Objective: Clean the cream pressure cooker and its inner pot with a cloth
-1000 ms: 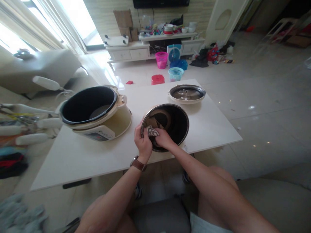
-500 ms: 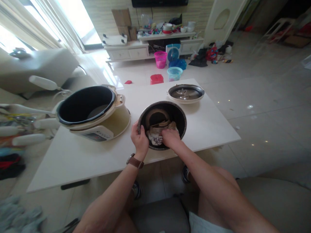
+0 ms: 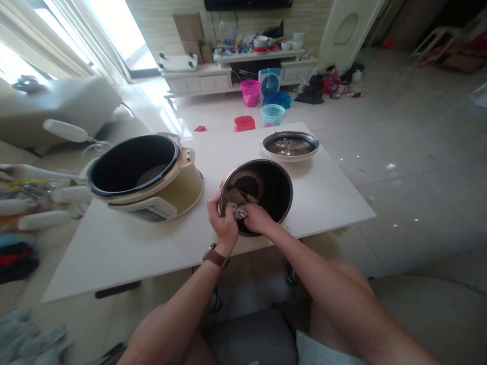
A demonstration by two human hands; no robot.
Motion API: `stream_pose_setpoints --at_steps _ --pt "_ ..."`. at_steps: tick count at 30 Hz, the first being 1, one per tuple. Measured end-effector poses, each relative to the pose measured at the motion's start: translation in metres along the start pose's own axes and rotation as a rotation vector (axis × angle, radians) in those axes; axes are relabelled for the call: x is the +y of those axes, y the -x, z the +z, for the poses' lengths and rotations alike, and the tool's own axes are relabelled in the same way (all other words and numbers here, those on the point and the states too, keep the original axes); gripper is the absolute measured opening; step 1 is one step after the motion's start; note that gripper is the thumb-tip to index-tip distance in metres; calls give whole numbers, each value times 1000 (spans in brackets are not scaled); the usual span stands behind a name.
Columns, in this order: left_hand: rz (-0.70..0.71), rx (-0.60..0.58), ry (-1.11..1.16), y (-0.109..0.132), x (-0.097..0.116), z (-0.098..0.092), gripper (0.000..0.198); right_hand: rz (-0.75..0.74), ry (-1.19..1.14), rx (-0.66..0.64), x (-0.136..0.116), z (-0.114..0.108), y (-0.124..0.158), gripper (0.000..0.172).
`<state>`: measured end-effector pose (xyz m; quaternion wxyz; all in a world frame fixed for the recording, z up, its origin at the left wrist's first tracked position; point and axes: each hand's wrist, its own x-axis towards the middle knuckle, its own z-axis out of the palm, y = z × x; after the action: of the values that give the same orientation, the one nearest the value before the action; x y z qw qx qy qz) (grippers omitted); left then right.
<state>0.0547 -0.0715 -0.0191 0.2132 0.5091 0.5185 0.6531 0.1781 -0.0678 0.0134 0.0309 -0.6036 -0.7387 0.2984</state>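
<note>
A dark inner pot [image 3: 276, 192] is tilted near the front edge of the white table [image 3: 175, 243]. My left hand [image 3: 224, 220], with a brown-strapped watch on its wrist, grips the pot's left rim. Inside the pot my right hand [image 3: 258, 219] is closed on a patterned cloth [image 3: 239, 212], pressed to the left inner wall close to my left fingers. Part of the cloth and my right fingertips are hidden. To the left stands the white cooker body [image 3: 182, 187], its dark cavity facing up. Behind the pot the cooker lid [image 3: 291, 147] lies with its metal underside up.
White-handled racks or tools [image 3: 68, 131] stick out by the table's left side. On the floor beyond are a pink basket [image 3: 250, 94], a light-blue basket [image 3: 273, 115] and a red stool [image 3: 244, 123]. A low cabinet [image 3: 194, 81] lines the wall.
My right hand has moved left with the cloth, from the pot's lower middle to its left wall. The pot has turned slightly, and the cloth is more bunched up.
</note>
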Motion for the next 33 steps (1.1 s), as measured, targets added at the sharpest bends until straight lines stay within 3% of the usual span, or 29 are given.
stream_pose_setpoints --at_steps 4,10,20,29,33 --pt "-10 9 -85 -32 -9 -13 25 12 145 -11 2 -2 4 39" --pt "-66 -101 -30 -64 -21 -25 42 17 262 -32 0 -2 2 34" --pt "-125 -160 57 -52 -14 -22 44 54 171 74 0 4 5 44" --pt "-90 -195 72 -44 -1 -19 48 180 54 431 19 -13 -12 61" --pt "-66 -220 71 -40 5 -19 44 123 -3 437 14 -10 -19 65"
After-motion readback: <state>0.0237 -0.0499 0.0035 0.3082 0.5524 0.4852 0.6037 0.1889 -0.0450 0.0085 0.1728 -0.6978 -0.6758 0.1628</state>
